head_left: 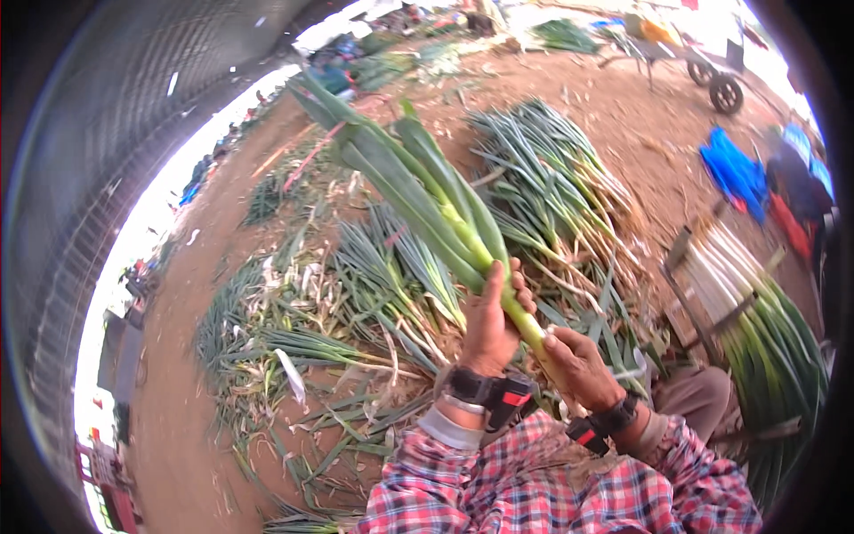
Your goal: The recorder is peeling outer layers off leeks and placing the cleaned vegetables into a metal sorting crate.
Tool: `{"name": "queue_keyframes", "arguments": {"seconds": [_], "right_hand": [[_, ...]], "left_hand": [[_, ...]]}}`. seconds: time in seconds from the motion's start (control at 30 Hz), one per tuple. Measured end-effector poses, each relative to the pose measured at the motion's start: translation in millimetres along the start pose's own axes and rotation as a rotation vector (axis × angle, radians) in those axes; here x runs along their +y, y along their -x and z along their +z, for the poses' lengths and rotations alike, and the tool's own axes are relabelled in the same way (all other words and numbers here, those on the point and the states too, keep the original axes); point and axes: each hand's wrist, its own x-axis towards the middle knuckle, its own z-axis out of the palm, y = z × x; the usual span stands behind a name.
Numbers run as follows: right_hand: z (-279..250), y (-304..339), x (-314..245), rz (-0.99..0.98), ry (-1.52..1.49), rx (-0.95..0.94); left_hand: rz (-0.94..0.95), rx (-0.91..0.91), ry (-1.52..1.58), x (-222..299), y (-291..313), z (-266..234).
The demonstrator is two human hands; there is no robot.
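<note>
A large green onion (436, 209) slants up and to the left in front of me, its broad leaves spread toward the top. My left hand (494, 325) wraps round its pale green stalk just below where the leaves part. Lower down, my right hand (583, 365) is closed on the stalk, with the thumb laid along it. The root end is mostly hidden by my right hand and wrist. Beyond my hands lies a big pile of green onions (551, 178) on the soil, roots turned toward the right. A smaller heap (400, 267) lies to its left.
At my right, trimmed green onions (769, 329) with white stalks are stacked in a metal frame (698, 303). Stripped leaves (311, 445) litter the ground at left. Farther off stand a wheeled cart (685, 67) and a blue cloth or bag (735, 173). A dark mesh wall curves along the left.
</note>
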Motion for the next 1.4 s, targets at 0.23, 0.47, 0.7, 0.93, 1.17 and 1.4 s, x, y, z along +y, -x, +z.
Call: {"name": "queue_keyframes", "arguments": {"seconds": [0.23, 0.47, 0.7, 0.93, 1.17, 1.4], "right_hand": [[-37, 24, 16, -0.459, 0.796, 0.206], [-23, 15, -13, -0.635, 0.719, 0.188], [-32, 26, -15, -0.326, 0.648, 0.111], [-40, 34, -21, -0.465, 0.672, 0.127], [-52, 61, -13, -0.462, 0.854, -0.322], [-58, 58, -2, -0.624, 0.505, -0.197]], "left_hand": [[0.186, 0.020, -0.425, -9, 5, 11], [0.187, 0.021, -0.406, -50, 3, 30], [0.117, 0.016, -0.469, -57, 13, 30], [0.128, -0.027, -0.536, -62, 19, 29], [0.068, 0.118, -0.412, -34, 14, 31], [0.122, -0.004, -0.342, -32, -4, 23]]}}
